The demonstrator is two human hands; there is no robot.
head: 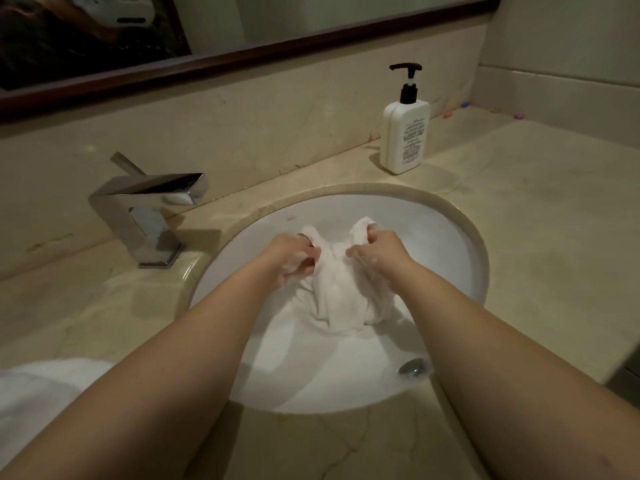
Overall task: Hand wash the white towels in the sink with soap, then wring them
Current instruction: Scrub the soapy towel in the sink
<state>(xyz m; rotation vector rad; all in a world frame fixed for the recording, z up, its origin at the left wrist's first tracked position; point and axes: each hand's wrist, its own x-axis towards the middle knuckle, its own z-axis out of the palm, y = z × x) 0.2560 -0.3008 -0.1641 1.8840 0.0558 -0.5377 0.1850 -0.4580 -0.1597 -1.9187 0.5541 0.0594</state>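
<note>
Mid-wash, by the look of it: scrubbing step in hand, wringing not yet begun. Left hand (pixel 294 258) clenched on one bunched fold of a wet, crumpled white cotton towel (pixel 337 299); right hand (pixel 375 252) clenched on a second fold just beside it. Fingers (pixel 313 252) curled into the cloth, flecks of lather on both hands. Between the two fists, a short span of fabric; below the fingers, the rest of the towel draped down onto the wall of the round white porcelain sink (pixel 460 271).

Next move, as a judgement: rubbing the two gripped folds against each other, then shifting the grips to a fresh patch; later, opposite twists for wringing, calling for firm grips at both ends over the basin.

Count: one towel in the basin; a second mass of white cloth (pixel 45 393) well back from the left fingers, on the beige marble counter (pixel 540 216), possibly another towel. One white pump bottle with a black dispenser head (pixel 406 133) beyond the right fingers. One square chrome tap (pixel 149 209) beyond the left fingers, with no water visibly running. One metal drain stopper (pixel 412 367) nearer than both hands.
</note>
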